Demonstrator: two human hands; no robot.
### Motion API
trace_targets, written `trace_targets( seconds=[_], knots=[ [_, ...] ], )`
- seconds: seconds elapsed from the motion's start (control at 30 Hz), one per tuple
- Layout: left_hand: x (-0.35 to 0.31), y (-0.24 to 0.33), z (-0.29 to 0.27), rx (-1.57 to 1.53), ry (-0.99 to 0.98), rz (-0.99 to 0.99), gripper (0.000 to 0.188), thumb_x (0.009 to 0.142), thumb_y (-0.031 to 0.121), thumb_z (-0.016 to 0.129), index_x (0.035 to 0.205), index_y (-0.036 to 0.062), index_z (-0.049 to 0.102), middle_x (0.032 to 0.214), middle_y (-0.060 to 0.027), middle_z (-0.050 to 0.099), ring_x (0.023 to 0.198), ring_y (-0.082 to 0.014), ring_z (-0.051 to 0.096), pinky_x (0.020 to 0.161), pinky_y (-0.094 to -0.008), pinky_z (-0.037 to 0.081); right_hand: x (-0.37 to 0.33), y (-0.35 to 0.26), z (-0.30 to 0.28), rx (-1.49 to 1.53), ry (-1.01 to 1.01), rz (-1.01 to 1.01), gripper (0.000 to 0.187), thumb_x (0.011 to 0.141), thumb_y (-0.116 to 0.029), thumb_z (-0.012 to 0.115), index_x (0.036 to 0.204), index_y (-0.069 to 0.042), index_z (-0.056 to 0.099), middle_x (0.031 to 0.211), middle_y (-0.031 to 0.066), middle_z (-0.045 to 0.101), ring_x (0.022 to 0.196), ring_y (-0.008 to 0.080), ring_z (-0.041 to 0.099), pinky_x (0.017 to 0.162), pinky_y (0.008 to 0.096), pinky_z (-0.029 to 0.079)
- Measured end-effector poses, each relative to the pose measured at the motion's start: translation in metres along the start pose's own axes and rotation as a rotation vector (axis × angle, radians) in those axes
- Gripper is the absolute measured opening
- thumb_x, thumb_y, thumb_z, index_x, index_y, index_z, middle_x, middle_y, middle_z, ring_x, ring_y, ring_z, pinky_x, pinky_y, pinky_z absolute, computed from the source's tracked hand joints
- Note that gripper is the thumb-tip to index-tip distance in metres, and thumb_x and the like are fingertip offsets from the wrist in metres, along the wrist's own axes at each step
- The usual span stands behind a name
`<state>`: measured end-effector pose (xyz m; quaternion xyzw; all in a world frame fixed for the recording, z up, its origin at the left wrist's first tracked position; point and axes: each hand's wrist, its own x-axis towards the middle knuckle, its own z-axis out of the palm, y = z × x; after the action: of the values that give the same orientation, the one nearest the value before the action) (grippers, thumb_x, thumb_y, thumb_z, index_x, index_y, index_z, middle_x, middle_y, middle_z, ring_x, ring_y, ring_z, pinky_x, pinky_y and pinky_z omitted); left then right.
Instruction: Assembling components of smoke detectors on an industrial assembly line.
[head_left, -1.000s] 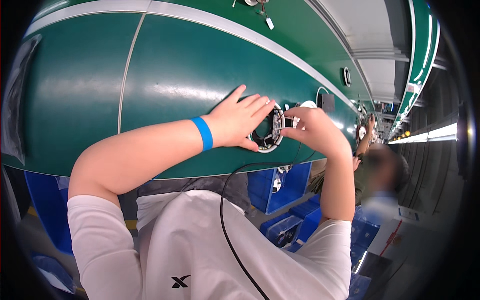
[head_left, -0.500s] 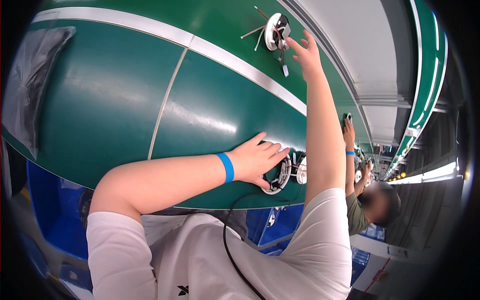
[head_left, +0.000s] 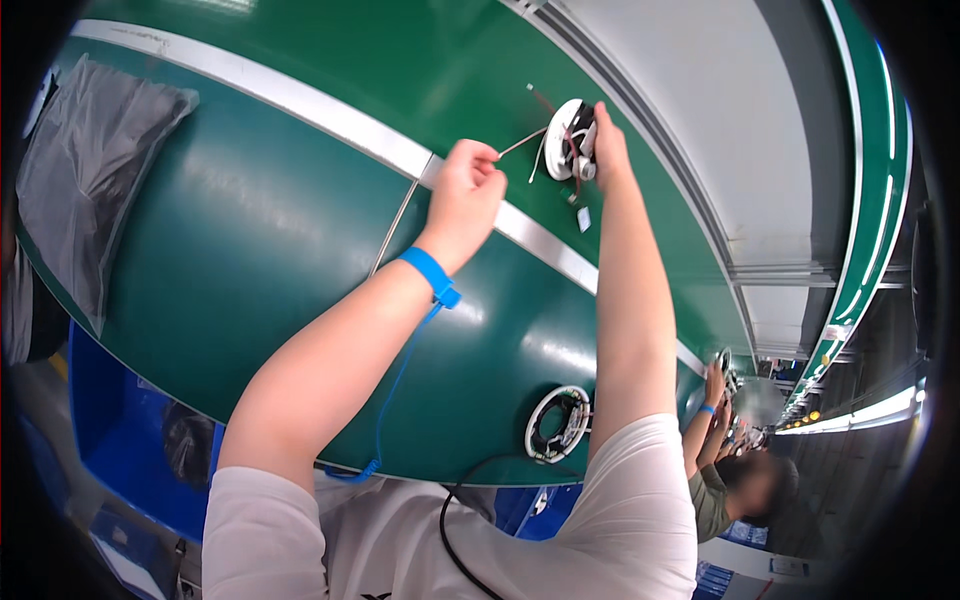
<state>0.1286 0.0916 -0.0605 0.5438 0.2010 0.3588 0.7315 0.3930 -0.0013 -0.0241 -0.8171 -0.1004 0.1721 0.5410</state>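
Observation:
A round white device (head_left: 561,140) with black parts and several loose wires sits on the far green surface. My right hand (head_left: 610,152) is around its right side, with the fingers partly hidden behind it. To its left, my left hand (head_left: 466,195) is closed in a pinch on the end of a thin wire (head_left: 522,141) that stretches from the device. A small white connector (head_left: 584,218) hangs from another lead below the device. Nearer to me, a white ring-shaped housing (head_left: 530,425) with dark parts inside lies on the green table, by my right forearm.
A metal strip (head_left: 300,103) divides the near table (head_left: 250,250) from the far green surface. A clear plastic bag (head_left: 90,170) lies at the left. Blue bins (head_left: 120,420) stand below the table edge. Co-workers' arms (head_left: 705,420) reach in at the right. A blue cord trails from my left wristband (head_left: 430,275).
My left hand has left the ring-shaped housing and moved up to pinch a wire. My right hand, reaching beside the device before, now holds it. The device appears lower and slightly further right.

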Motion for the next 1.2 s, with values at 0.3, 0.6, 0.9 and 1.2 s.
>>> trace_targets(
  seconds=[0.3, 0.6, 0.9, 1.2],
  knots=[
    [0.026, 0.019, -0.022, 0.246, -0.113, 0.204, 0.057, 0.099, 0.017, 0.062, 0.148, -0.0013, 0.039, 0.15, -0.0214, 0.042, 0.138, -0.0317, 0.046, 0.114, -0.0411, 0.038, -0.05, -0.03, 0.008, -0.132, -0.129, 0.014, 0.058, 0.104, -0.052, 0.049, 0.096, 0.001, 0.07, 0.085, 0.0062, 0.069, 0.076, 0.0166, 0.062, 0.075, 0.0347, 0.05],
    [0.003, 0.026, -0.003, 0.442, -0.686, 0.36, 0.015, 0.1, 0.013, 0.058, 0.095, -0.0005, 0.064, 0.086, -0.0137, 0.064, 0.082, -0.031, 0.06, 0.074, -0.0399, 0.048, -0.126, -0.049, -0.036, -0.399, -0.337, 0.058, 0.059, 0.104, -0.054, 0.047, 0.098, -0.001, 0.07, 0.089, 0.0068, 0.069, 0.082, 0.0152, 0.061, 0.078, 0.0308, 0.048],
    [-0.014, 0.031, -0.003, 0.648, -0.811, 0.629, 0.013, 0.098, 0.01, 0.06, 0.089, 0.0002, 0.059, 0.084, -0.0135, 0.059, 0.085, -0.0337, 0.059, 0.079, -0.0416, 0.046, -0.212, -0.049, -0.151, -0.453, -0.237, 0.205, 0.067, 0.104, -0.061, 0.043, 0.102, -0.001, 0.073, 0.091, 0.0094, 0.072, 0.079, 0.0181, 0.065, 0.077, 0.035, 0.053],
    [-0.062, 0.042, 0.027, 0.643, -1.174, 0.753, 0.008, 0.091, 0.008, 0.065, 0.086, 0.0045, 0.06, 0.084, -0.0114, 0.061, 0.084, -0.0324, 0.06, 0.078, -0.0425, 0.046, -0.321, 0.02, -0.244, -0.218, 0.015, 0.258, 0.063, 0.105, -0.052, 0.052, 0.111, 0.008, 0.069, 0.094, 0.0126, 0.074, 0.077, 0.0155, 0.068, 0.07, 0.0331, 0.056]
  ],
)
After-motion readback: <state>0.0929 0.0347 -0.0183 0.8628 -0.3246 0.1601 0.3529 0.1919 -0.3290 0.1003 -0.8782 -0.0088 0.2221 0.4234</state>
